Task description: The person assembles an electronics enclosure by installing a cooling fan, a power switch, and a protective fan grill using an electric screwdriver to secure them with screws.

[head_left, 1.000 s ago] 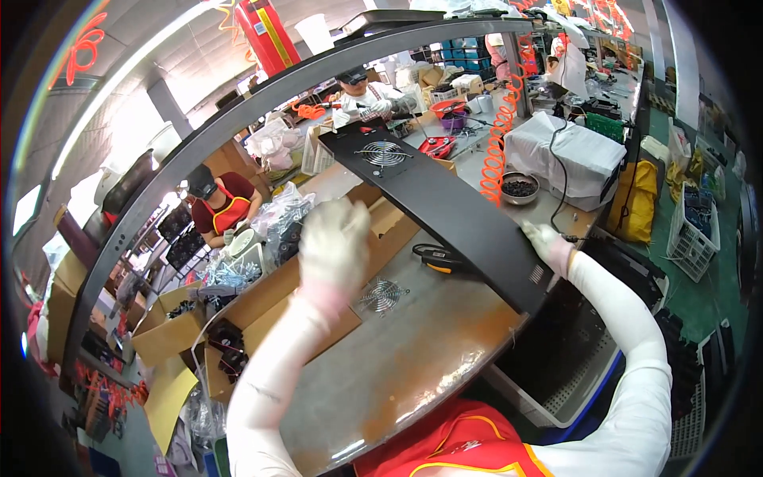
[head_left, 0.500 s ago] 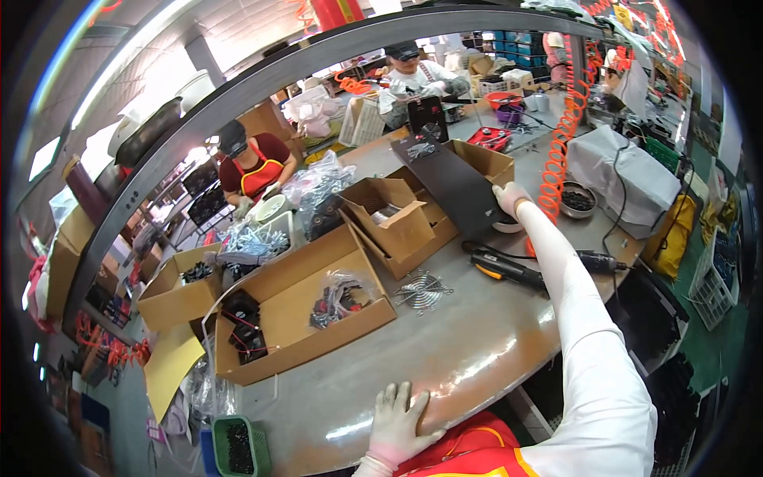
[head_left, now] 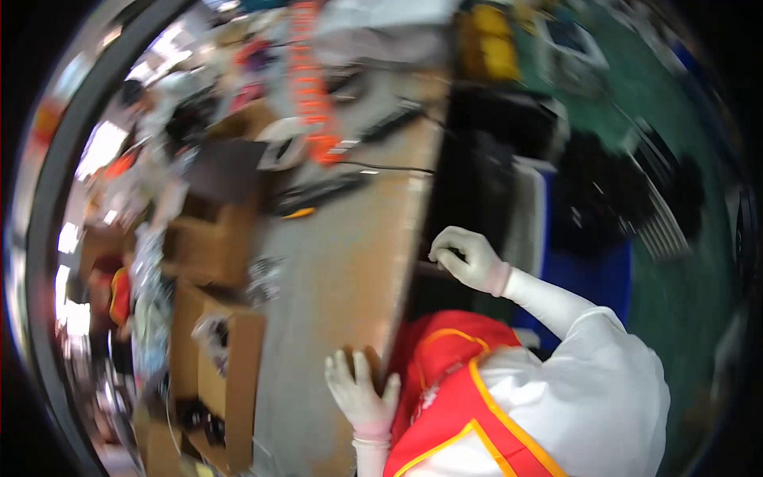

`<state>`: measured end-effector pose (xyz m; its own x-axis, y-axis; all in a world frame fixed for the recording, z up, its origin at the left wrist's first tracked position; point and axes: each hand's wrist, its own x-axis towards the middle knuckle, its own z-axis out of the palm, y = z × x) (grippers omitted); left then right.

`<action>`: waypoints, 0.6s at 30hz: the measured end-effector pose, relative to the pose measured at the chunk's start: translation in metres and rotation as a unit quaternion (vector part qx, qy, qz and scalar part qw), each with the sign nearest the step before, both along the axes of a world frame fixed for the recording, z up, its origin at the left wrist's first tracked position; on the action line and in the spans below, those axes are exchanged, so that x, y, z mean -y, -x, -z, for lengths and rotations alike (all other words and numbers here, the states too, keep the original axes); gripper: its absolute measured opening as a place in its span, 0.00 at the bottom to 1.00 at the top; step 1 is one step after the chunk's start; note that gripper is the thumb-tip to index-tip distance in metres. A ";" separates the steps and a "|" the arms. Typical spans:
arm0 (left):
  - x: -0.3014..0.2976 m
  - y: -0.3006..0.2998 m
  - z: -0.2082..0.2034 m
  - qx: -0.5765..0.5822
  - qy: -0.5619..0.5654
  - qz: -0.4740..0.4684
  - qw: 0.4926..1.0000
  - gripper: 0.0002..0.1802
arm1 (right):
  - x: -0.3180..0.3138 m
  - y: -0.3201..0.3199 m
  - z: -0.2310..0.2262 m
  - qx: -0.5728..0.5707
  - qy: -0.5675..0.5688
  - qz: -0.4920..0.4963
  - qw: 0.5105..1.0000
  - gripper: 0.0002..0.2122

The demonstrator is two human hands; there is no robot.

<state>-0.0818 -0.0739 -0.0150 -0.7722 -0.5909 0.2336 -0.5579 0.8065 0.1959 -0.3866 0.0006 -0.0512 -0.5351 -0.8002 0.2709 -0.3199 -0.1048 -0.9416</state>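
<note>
My left hand (head_left: 362, 397), in a pale glove, rests at the edge of the metal worktable (head_left: 310, 334) with its fingers spread. Out past that edge my right hand (head_left: 469, 261) hangs over the dark space beside the table, its fingers curled in. Nothing shows in the curl. On the tabletop lie a black power screwdriver (head_left: 322, 193) with an orange part and a second dark power tool (head_left: 388, 121). A wire fan guard (head_left: 265, 278), smeared by motion, lies closer to the boxes. The dark flat panel (head_left: 226, 169) leans on a cardboard box (head_left: 208, 246).
An open cardboard box (head_left: 245, 381) holds bagged parts and black fans. An orange coiled hose (head_left: 310, 87) hangs over the table's far part. Beside the table stand a blue bin (head_left: 592, 278) and heaps of black parts (head_left: 596, 191) on the green floor. A co-worker (head_left: 119, 298) is at far left.
My view has swung to the right and is blurred. My right hand has left the dark panel and come back beyond the table edge, fingers curled. My left hand stays at the edge.
</note>
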 end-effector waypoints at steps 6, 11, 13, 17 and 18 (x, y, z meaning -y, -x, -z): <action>0.013 0.110 0.002 0.152 0.012 0.126 0.980 0.53 | -0.156 -0.018 0.181 0.240 -0.319 0.251 0.882 0.13; 0.032 0.181 0.004 0.134 0.008 0.212 0.968 0.47 | -0.201 -0.003 0.257 0.197 -0.389 0.271 0.858 0.13; 0.052 0.202 0.015 0.098 0.004 0.244 0.965 0.45 | -0.190 0.022 0.281 0.133 -0.393 0.244 0.876 0.13; 0.057 0.235 0.020 0.053 -0.016 0.269 0.961 0.43 | -0.146 0.107 0.308 0.069 -0.456 0.217 0.860 0.18; 0.060 0.235 0.020 0.063 -0.013 0.260 0.963 0.43 | -0.125 0.130 0.297 0.023 -0.487 0.197 0.850 0.19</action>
